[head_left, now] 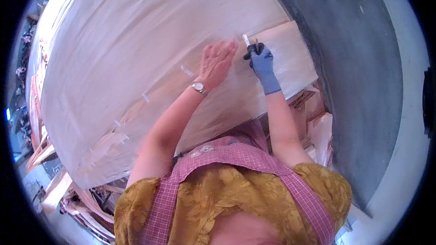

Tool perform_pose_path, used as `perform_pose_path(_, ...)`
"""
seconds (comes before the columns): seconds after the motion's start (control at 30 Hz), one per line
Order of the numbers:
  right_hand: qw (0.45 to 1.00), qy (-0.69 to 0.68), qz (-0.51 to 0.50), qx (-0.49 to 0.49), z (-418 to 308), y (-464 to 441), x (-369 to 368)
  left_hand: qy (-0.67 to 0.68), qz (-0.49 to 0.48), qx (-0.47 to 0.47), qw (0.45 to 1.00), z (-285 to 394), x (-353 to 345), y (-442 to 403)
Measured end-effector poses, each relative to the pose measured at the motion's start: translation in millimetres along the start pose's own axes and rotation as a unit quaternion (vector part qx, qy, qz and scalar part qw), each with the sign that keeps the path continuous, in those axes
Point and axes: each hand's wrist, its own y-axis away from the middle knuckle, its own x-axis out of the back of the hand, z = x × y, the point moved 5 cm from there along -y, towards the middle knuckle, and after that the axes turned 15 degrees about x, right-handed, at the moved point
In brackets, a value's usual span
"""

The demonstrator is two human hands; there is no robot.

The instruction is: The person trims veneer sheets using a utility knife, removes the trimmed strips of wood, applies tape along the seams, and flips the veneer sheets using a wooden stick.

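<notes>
Over the pale sheet (150, 50), the fingers of the left hand (216, 65) are held loosely together, slightly blurred; by the gloved right hand (262, 62), fingers are curled, though what is pinched cannot be told; just beyond them, a white strip (246, 40) is seen; to their right, a smaller panel (293, 50) is laid.

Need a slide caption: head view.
Bare left hand over a broad pale-tan sheet; right hand, in a blue-and-black glove, beside a short white strip.

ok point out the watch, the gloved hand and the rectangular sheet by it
Watch (198, 87), head view: on its dial
Gloved right hand (262, 59), head view: on the glove's back
Rectangular sheet (291, 53), head view: on its bare right part
</notes>
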Motion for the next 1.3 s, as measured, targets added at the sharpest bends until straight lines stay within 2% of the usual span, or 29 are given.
perform_pose_path(0.03,0.999,-0.013,-0.018,-0.045,16.3,-5.3,0.8,-0.015,-0.002,-0.027,1.0,19.4,-8.4,-8.9)
perform_pose_path(0.13,0.989,0.089,-0.014,0.12,42.9,-26.8,-8.4,-0.028,-0.046,0.043,0.998,35.4,-43.8,-30.5)
perform_pose_path(0.17,0.958,0.207,-0.059,0.19,30.2,-28.7,-4.7,-0.03,-0.051,0.042,0.997,36.6,-49.4,-33.9)
perform_pose_path(0.27,0.926,0.326,-0.139,0.129,-0.1,-47.8,35.2,-0.031,-0.07,0.048,0.996,38.4,-49.0,-39.4)
perform_pose_path(0.3,0.935,0.316,-0.12,0.108,18.3,-54.2,59.7,-0.033,-0.081,0.06,0.994,51.2,-46.0,-42.8)
perform_pose_path(0.4,0.993,0.08,-0.04,0.082,49.9,-90.2,105.6,-0.059,-0.065,0.057,0.995,72.5,-47.4,-60.9)
perform_pose_path(0.5,0.994,0.051,-0.034,0.093,57.7,-132.3,122.0,-0.028,-0.04,0.047,0.998,109.9,-60.7,-83.1)
perform_pose_path(0.6,0.935,0.317,-0.095,0.124,30.1,-140.1,128.0,0.001,-0.046,0.063,0.997,113.1,-69.7,-82.3)
perform_pose_path(0.7,0.894,0.427,-0.128,0.055,21.1,-134.7,158.3,0.014,-0.051,0.083,0.995,111.0,-75.5,-82.5)
perform_pose_path(0.8,0.912,0.381,-0.008,0.151,-14.2,-149.4,162.1,0.01,-0.054,0.09,0.994,111.8,-69.5,-79.2)
perform_pose_path(0.9,0.875,0.398,0.056,0.27,-25.7,-177.6,124.6,0.049,-0.069,0.091,0.992,113.3,-69.2,-85.7)
perform_pose_path(0.97,0.821,0.373,0.003,0.433,24.3,-195.2,94.2,0.108,-0.096,0.121,0.982,102.9,-53.1,-87.2)
perform_pose_path(1.0,0.784,0.349,-0.019,0.513,39.7,-202.4,72.5,0.111,-0.06,0.175,0.977,83.4,-47.1,-82.0)
perform_pose_path(1.07,0.876,0.341,-0.026,0.34,14.1,-197.3,79.0,0.117,0.024,0.271,0.955,35.1,-39.3,-67.2)
perform_pose_path(1.13,0.867,0.367,-0.012,0.338,7.3,-193.6,83.3,-0.033,0.094,0.399,0.912,-43.6,-39.8,-19.3)
perform_pose_path(1.2,0.873,0.353,-0.024,0.335,2.4,-195.4,79.5,-0.095,0.176,0.504,0.841,-98.5,-8.9,16.1)
perform_pose_path(1.3,0.861,0.368,-0.011,0.351,8.7,-201.4,74.7,-0.146,0.128,0.535,0.822,-129.9,-16.5,31.1)
